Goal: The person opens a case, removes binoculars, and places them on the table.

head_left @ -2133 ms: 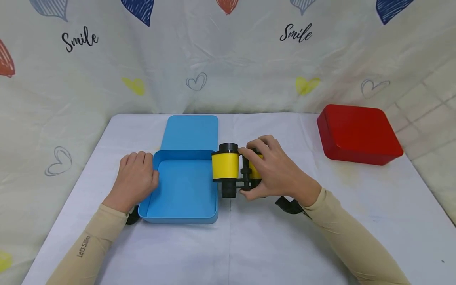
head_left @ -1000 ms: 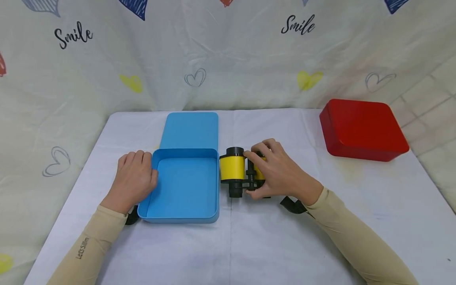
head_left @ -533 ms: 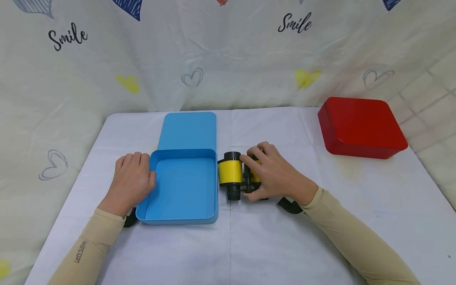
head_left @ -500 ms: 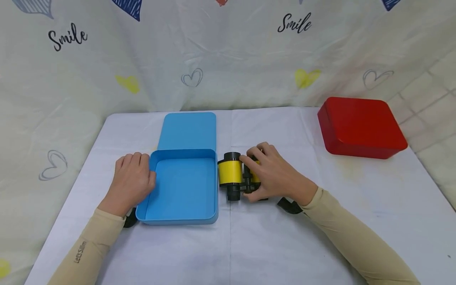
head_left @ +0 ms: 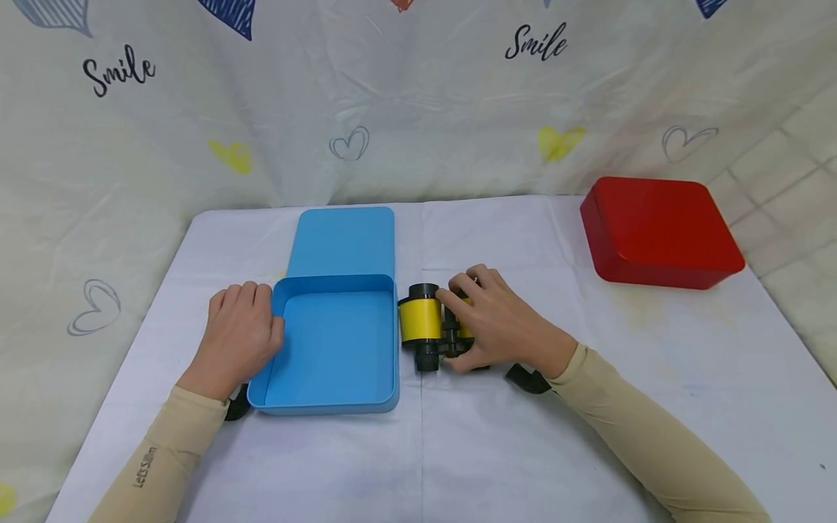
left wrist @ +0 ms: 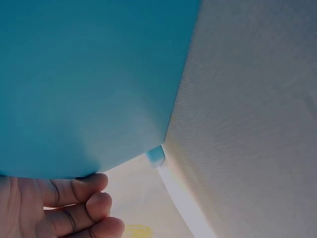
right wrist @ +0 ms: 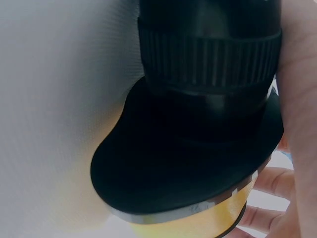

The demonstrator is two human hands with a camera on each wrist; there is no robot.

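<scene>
A blue box (head_left: 336,356) stands uncovered on the white-covered table, its inside bare. My left hand (head_left: 238,334) grips its left wall, thumb over the rim and fingers outside; in the left wrist view the curled fingers (left wrist: 99,203) sit under the blue side (left wrist: 89,89). At the box's right wall are yellow and black binoculars (head_left: 421,319), held by my right hand (head_left: 500,323) with the thumb at the near end and fingers at the far end. The hand covers most of their right barrel. The right wrist view shows a ribbed black eyepiece (right wrist: 208,64) close up.
A blue lid (head_left: 343,240) lies behind the box, right at its back rim. At the table's back right sits a red box (head_left: 660,229), top side covered. A printed cloth (head_left: 445,109) hangs behind the table (head_left: 366,472).
The binoculars overlapped the blue box's right rim at first; my right hand has brought them right and down beside it. The left hand keeps its grip. The head view has shifted slightly.
</scene>
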